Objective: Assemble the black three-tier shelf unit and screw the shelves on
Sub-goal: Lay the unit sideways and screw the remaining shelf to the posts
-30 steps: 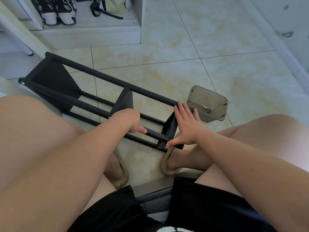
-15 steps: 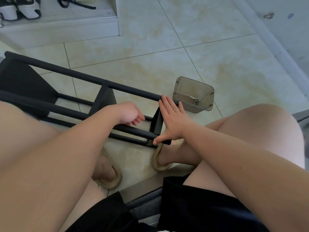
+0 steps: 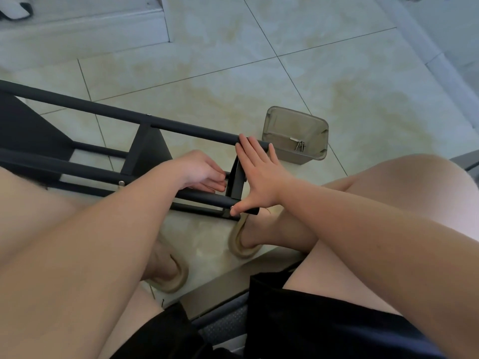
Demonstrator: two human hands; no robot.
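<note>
Left hand [image 3: 201, 172]: moved off the near pole [image 3: 207, 199] since a second ago, fingertips now at the end panel [image 3: 237, 185]; fingers curled, cannot tell whether holding anything.
Right hand [image 3: 259, 177]: flat, fingers straight, pressing the end panel, thumb on the near pole.
Shelf unit [image 3: 181, 128]: on its side on the tiled floor [image 3: 233, 73], left-centre of frame.
Plastic bin [image 3: 293, 156]: just right of the unit.

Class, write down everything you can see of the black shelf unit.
The black shelf unit lies on its side on the tiled floor. It looks like matte metal: long round poles joined by flat panels, three showing, with small silver screw heads on the poles. The right hand is spread flat over its end, fingers on the upper pole, thumb on the lower. The left hand reaches in beside the end panel; its grip is unclear.
</note>
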